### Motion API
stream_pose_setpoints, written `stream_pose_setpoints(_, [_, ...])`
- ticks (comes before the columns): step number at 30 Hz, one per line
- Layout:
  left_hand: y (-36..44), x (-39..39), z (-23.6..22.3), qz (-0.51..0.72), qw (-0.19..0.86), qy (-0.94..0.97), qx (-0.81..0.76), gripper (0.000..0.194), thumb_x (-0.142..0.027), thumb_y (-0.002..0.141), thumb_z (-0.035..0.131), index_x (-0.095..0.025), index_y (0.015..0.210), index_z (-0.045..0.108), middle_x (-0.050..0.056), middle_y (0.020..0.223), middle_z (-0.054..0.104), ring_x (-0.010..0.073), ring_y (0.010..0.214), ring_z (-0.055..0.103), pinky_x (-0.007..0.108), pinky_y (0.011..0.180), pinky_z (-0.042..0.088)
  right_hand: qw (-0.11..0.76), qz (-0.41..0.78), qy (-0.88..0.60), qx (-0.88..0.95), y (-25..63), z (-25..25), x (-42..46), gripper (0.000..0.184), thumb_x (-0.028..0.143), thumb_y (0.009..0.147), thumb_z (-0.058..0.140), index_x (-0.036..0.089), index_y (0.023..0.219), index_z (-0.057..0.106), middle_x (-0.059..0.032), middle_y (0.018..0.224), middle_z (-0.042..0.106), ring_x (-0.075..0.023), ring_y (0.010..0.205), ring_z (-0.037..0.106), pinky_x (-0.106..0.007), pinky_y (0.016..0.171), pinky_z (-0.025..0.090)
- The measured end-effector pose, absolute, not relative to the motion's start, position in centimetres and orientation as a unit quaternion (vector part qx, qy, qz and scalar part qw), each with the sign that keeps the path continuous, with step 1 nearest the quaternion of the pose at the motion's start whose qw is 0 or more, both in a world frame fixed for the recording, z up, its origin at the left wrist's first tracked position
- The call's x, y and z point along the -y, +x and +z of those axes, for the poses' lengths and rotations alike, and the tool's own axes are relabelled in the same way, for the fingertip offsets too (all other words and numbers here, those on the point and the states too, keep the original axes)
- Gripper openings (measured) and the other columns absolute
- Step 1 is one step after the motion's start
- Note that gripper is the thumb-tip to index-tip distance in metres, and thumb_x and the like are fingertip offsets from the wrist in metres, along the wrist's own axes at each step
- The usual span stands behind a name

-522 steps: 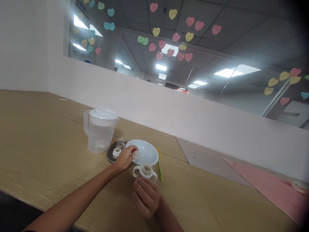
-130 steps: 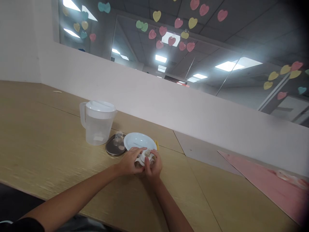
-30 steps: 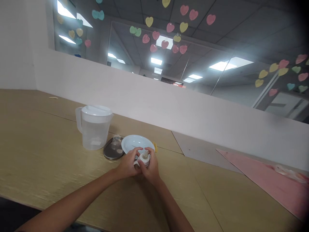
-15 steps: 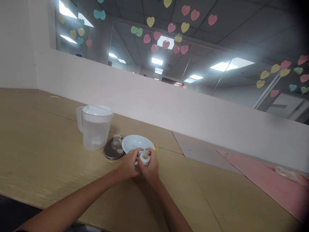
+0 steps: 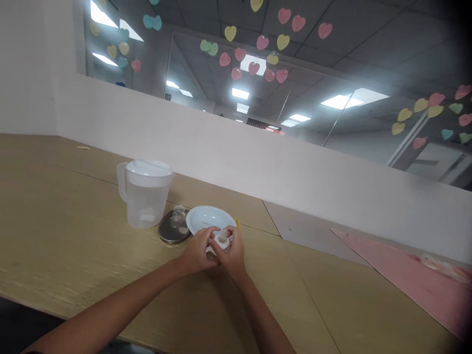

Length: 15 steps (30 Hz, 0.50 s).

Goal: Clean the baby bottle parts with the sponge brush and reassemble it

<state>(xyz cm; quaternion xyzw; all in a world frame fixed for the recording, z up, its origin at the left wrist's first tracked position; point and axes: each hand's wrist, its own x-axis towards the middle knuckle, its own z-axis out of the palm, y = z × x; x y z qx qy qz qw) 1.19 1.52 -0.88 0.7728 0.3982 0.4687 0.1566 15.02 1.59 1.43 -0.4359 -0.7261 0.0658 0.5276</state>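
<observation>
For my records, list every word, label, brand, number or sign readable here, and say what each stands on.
No text can be read in this view.
Red-lit sign in the far background: too small and blurred to read.
Pale patch on the clear plastic pitcher: too blurred to read.
White two-handled bottle: no legible marks.

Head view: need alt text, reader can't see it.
Two bare hands, left and right, grip a small white two-handled bottle over a wooden table. Beside it are a white plate, a dark round lid bearing a clear cap, and a lidded plastic pitcher.
</observation>
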Motion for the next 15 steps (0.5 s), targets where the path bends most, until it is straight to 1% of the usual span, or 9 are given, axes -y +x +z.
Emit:
stream_pose_setpoints(5, [1.19, -1.57, -0.85, 0.468, 0.152, 0.776, -0.394, 0.064, -0.025, 0.057, 0.067, -0.019, 0.117, 0.046, 0.007, 0.107, 0.057, 0.0260, 0.100, 0.053, 0.039, 0.088, 0.042, 0.531, 0.065, -0.428, 0.729, 15.00, 1.44, -1.60, 0.036, 0.039, 0.067, 0.066, 0.022, 0.094, 0.050, -0.0002, 0.085, 0.052, -0.0175, 0.081, 0.051, -0.030, 0.071, 0.043])
stream_pose_setpoints(9, [1.20, -1.53, -0.77, 0.474, 0.159, 0.775, -0.387, 0.061, -0.023, 0.057, 0.067, -0.019, 0.114, 0.047, 0.007, 0.105, 0.057, 0.0249, 0.097, 0.054, 0.038, 0.086, 0.042, 0.528, 0.070, -0.435, 0.727, 14.94, 1.48, -1.66, 0.040, 0.039, 0.064, 0.069, 0.022, 0.095, 0.051, -0.0003, 0.085, 0.053, -0.0180, 0.081, 0.052, -0.031, 0.071, 0.043])
stream_pose_setpoints(15, [1.10, -1.48, -0.59, 0.479, 0.197, 0.764, -0.385, 0.070, -0.019, 0.053, 0.069, -0.021, 0.118, 0.043, 0.003, 0.099, 0.057, 0.0221, 0.092, 0.055, 0.036, 0.085, 0.042, 0.527, 0.093, -0.425, 0.730, 15.01, 2.36, -1.52, 0.034, 0.037, 0.061, 0.071, 0.020, 0.087, 0.057, 0.0002, 0.080, 0.057, -0.0160, 0.073, 0.054, -0.029, 0.068, 0.045])
